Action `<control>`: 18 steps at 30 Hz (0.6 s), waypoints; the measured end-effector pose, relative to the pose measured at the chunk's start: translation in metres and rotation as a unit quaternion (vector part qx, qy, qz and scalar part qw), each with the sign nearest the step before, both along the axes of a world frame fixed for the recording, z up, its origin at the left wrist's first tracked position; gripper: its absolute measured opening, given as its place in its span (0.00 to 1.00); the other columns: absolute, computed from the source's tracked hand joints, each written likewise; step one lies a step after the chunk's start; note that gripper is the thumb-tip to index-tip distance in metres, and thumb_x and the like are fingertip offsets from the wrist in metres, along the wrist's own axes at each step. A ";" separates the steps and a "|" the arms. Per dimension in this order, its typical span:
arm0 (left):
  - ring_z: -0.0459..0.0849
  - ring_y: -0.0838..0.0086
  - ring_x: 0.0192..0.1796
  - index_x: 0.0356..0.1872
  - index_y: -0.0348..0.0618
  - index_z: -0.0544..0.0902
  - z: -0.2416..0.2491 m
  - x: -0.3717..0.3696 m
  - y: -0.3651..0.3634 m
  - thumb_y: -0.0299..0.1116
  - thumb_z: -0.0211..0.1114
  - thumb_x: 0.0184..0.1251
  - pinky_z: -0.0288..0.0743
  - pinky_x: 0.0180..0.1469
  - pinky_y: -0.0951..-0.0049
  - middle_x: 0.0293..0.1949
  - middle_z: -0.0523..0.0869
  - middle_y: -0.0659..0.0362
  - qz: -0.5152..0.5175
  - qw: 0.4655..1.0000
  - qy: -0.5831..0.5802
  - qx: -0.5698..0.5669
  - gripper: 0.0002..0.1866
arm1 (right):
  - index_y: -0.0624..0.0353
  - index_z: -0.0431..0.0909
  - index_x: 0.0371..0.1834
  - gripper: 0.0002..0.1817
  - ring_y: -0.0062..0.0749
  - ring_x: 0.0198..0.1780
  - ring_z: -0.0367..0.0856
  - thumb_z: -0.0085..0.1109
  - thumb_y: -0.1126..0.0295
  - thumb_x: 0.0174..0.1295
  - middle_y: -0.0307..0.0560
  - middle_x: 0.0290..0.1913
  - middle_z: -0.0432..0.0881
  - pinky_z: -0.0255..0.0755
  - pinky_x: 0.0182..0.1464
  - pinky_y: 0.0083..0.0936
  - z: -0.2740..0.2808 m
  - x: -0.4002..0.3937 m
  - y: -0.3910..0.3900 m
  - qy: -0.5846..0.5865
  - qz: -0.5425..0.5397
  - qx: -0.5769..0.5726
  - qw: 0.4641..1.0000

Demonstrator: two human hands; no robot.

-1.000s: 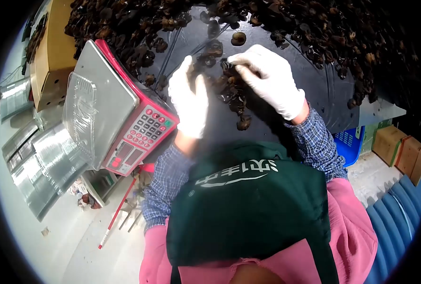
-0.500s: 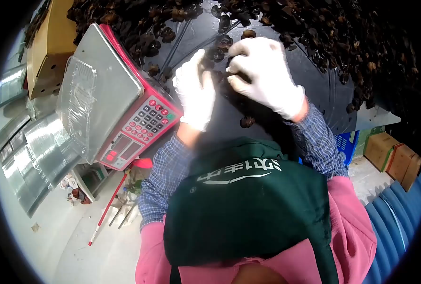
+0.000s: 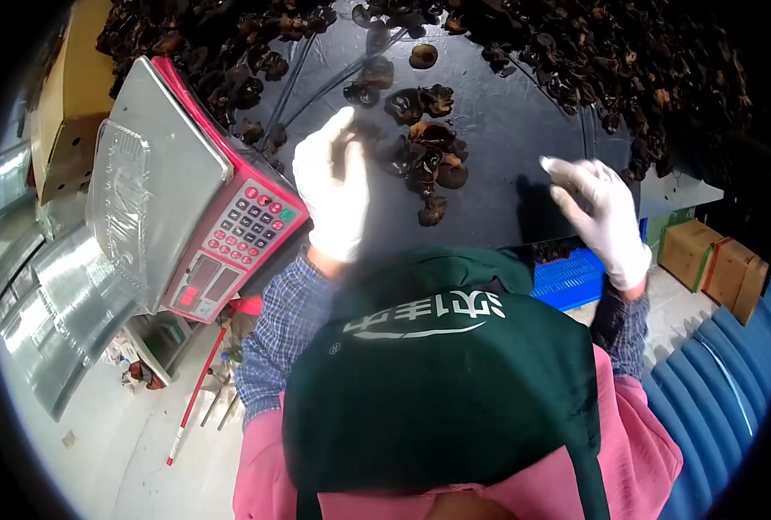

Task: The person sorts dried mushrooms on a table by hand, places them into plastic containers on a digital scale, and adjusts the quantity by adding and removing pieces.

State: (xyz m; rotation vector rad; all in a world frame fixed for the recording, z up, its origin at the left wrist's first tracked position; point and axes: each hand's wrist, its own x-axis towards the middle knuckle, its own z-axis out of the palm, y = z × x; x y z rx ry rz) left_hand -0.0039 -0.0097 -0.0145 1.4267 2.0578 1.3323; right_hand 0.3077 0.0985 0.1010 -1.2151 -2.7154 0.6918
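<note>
My left hand (image 3: 332, 186), in a white glove, is raised over the dark table (image 3: 498, 130) beside the pink scale, its thumb and fingers apart and nothing seen between them. A small cluster of dark brown mushroom-like pieces (image 3: 433, 156) lies on the table just right of it. At the table's right front edge, my right hand (image 3: 598, 212), also white-gloved, is held in the air over the blue crate's side with fingers curled but apart. It looks empty.
A pink scale (image 3: 247, 227) with a grey pan stands at the left. Heaps of dark pieces (image 3: 654, 78) cover the table's far side. A blue crate (image 3: 567, 279) is below the front edge, cardboard boxes (image 3: 693, 247) at the right, clear plastic trays (image 3: 82, 295) at the left.
My right hand has moved right and toward me, away from the middle. The cluster between my hands has come into sight. My left hand has shifted slightly left, and the view has shifted a little.
</note>
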 end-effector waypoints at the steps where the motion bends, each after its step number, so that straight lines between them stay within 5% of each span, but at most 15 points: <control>1: 0.83 0.75 0.51 0.63 0.39 0.83 0.001 0.003 -0.003 0.18 0.64 0.73 0.77 0.61 0.73 0.53 0.86 0.59 0.008 1.000 -0.027 0.007 0.19 | 0.54 0.86 0.56 0.16 0.42 0.45 0.84 0.67 0.70 0.65 0.44 0.40 0.86 0.76 0.52 0.35 -0.008 -0.022 0.002 0.061 0.006 0.010 0.998; 8: 0.83 0.70 0.59 0.67 0.37 0.79 0.013 0.017 -0.020 0.17 0.63 0.71 0.75 0.68 0.68 0.59 0.82 0.55 -0.030 0.999 0.011 0.020 0.24 | 0.53 0.83 0.60 0.19 0.42 0.54 0.81 0.66 0.68 0.66 0.46 0.55 0.84 0.77 0.57 0.35 -0.087 -0.128 0.036 0.209 0.056 0.186 0.958; 10: 0.82 0.68 0.62 0.69 0.37 0.77 0.006 0.017 -0.015 0.17 0.62 0.72 0.74 0.70 0.67 0.62 0.80 0.53 0.009 0.998 -0.034 0.057 0.25 | 0.54 0.83 0.61 0.18 0.47 0.60 0.80 0.64 0.73 0.68 0.50 0.57 0.85 0.77 0.61 0.36 -0.089 -0.135 0.033 0.175 0.073 0.125 0.974; 15: 0.78 0.58 0.69 0.72 0.37 0.75 -0.002 0.011 -0.011 0.25 0.58 0.78 0.68 0.75 0.62 0.69 0.78 0.48 -0.007 1.000 0.011 -0.026 0.23 | 0.56 0.86 0.54 0.13 0.44 0.55 0.84 0.64 0.73 0.67 0.47 0.53 0.87 0.80 0.59 0.35 -0.075 -0.120 0.006 0.221 0.182 -0.088 0.954; 18: 0.79 0.56 0.67 0.68 0.38 0.79 -0.004 0.010 -0.012 0.24 0.60 0.76 0.70 0.73 0.61 0.65 0.80 0.48 -0.037 0.999 0.025 -0.010 0.21 | 0.54 0.86 0.52 0.13 0.44 0.51 0.85 0.64 0.73 0.66 0.48 0.50 0.88 0.81 0.55 0.37 -0.069 -0.129 0.026 0.280 0.143 0.001 0.949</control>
